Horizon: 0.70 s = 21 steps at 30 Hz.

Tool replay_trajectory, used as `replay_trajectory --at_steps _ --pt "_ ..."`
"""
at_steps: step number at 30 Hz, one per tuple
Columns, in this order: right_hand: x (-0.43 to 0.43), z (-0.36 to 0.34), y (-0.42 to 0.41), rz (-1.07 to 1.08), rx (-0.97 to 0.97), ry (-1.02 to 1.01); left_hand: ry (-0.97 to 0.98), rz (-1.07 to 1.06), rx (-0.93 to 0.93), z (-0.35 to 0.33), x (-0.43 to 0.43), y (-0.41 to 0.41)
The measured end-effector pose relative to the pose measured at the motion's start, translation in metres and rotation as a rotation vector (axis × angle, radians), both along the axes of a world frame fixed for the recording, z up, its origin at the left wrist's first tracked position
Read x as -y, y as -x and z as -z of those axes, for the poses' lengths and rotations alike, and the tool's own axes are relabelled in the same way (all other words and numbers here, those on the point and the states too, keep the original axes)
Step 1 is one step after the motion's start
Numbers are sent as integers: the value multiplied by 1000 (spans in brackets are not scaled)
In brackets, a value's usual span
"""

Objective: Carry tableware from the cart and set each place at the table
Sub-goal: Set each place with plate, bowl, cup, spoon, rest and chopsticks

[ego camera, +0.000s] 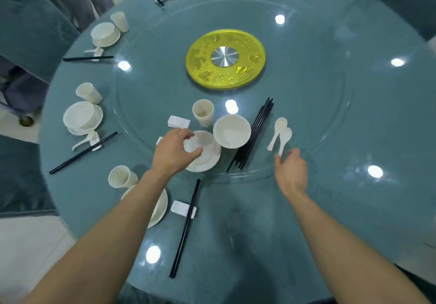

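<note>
L hand (pixel 174 152): fingers curled round bowl (pixel 203 141) rim. Lift straight up, clear of plate (pixel 208 162). R hand (pixel 292 169): fingers loose, empty, near spoons (pixel 280 133). Pinch one handle only.

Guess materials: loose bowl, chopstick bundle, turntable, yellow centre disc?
Bowl: cream, soft even sheen; glazed ceramic or melamine, can't tell which.
Chopstick bundle: glossy black, likely plastic or lacquered wood.
Turntable: clear glass; the cloth shows through, with sharp lamp reflections.
Yellow disc: translucent, patterned, plastic or tinted glass; its hub looks like brushed metal.
</note>
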State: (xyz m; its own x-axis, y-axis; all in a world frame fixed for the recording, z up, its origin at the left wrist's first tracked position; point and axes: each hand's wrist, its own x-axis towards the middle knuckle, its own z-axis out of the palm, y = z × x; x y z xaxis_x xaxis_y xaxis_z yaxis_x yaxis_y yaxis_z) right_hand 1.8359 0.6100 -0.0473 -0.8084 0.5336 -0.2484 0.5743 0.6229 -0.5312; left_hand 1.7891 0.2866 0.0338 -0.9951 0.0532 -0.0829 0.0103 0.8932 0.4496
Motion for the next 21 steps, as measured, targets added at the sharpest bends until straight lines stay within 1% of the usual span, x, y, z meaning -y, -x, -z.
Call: replay_trajectory --at_steps 7,12,15,21 --pt "-2 13 10 -1 42 16 16 -8 -2 8 -3 -6" --pt "1 5 2 40 -47 38 6 -11 -51 9 -9 -13" --pt "6 -2 -8 17 -126 36 -91 -32 -56 7 -19 -20" --pt "47 -21 -40 -179 -253 97 -373 -56 52 9 -33 -42"
